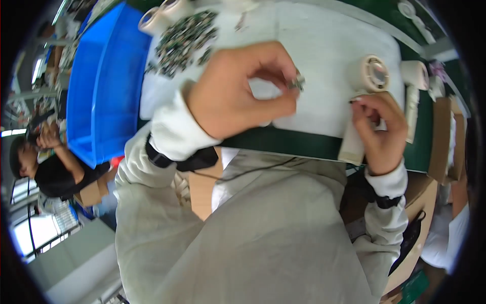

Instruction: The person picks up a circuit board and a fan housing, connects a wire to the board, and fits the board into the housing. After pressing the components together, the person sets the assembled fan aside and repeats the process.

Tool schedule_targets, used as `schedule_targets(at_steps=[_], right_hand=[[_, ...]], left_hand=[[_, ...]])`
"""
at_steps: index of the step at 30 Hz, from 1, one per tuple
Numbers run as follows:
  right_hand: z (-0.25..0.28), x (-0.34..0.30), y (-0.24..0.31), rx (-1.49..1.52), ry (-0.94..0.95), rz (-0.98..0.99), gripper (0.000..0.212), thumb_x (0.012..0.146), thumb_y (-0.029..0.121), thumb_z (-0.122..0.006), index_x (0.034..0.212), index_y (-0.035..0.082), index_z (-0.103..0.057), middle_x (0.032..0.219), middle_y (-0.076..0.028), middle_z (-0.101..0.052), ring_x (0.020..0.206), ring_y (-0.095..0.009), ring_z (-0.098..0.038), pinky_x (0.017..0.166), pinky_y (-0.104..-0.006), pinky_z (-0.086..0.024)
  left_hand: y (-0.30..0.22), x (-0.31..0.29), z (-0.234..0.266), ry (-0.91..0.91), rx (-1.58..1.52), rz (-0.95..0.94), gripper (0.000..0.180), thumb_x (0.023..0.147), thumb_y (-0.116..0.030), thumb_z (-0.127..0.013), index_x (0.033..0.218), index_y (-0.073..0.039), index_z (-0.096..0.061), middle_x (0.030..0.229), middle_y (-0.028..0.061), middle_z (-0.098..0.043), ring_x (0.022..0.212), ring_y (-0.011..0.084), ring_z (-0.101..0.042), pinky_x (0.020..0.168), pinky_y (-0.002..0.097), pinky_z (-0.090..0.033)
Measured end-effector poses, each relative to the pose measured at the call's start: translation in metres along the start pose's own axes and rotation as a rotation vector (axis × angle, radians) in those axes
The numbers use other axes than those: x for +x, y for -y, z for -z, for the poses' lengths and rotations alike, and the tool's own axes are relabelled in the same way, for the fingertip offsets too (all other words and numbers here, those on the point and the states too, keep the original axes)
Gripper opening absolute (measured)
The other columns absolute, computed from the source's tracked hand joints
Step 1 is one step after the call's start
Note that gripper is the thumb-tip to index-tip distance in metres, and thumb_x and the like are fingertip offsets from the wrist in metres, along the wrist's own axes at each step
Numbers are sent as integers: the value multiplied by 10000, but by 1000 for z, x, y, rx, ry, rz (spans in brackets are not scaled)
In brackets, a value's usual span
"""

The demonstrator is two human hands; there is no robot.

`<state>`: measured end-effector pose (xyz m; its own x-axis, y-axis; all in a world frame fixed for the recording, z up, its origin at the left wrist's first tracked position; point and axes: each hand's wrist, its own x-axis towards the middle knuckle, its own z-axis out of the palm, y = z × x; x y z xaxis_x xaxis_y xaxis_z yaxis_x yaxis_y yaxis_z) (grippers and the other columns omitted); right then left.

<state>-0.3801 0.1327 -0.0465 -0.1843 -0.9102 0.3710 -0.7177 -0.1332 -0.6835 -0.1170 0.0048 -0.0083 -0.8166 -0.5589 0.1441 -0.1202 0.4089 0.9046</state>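
My left hand (238, 93) is raised over the white work surface (319, 50), thumb and forefinger pinching a small green and silver circuit board (298, 83). Farther right, my right hand (382, 129) has its fingers curled in a pinch at a tiny dark and white bit (355, 100), too small to name. Just beyond that hand stands a roll of cream tape (360, 73). Beneath its fingers lies a long pale strip-shaped block (351, 144). A heap of similar small boards (185, 43) is spread beyond my left hand.
An open blue plastic bin (109, 86) flanks the heap on the left. More tape rolls (169, 12) stand at the back left, and another roll (415, 75) at the right. A cardboard box (445, 139) is beyond the table's right edge. Another person (55, 164) is at far left.
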Motion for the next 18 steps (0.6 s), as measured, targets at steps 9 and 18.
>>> schedule_targets(at_steps=[9,18], right_hand=[[-1,-4,2,278,-117,-137,129,795,-17,-766,912,1,-715,802,-19,-583,684,-83,-503,582,-239,-397],[-1,-1,-2,320,-144,-154,134,800,-25,-764,927,-6,-727,783,-29,-564,654,-95,-489,578,-255,-402]], left_hand=[[-5,66,-59,95,-577,225,293,948,-22,-698,1219,10,-595,1072,98,-692,1013,164,-679,932,301,-544],[13,69,-71,20,-734,285,329,976,20,-654,1292,27,-564,1212,137,-678,1129,182,-656,1004,308,-516]])
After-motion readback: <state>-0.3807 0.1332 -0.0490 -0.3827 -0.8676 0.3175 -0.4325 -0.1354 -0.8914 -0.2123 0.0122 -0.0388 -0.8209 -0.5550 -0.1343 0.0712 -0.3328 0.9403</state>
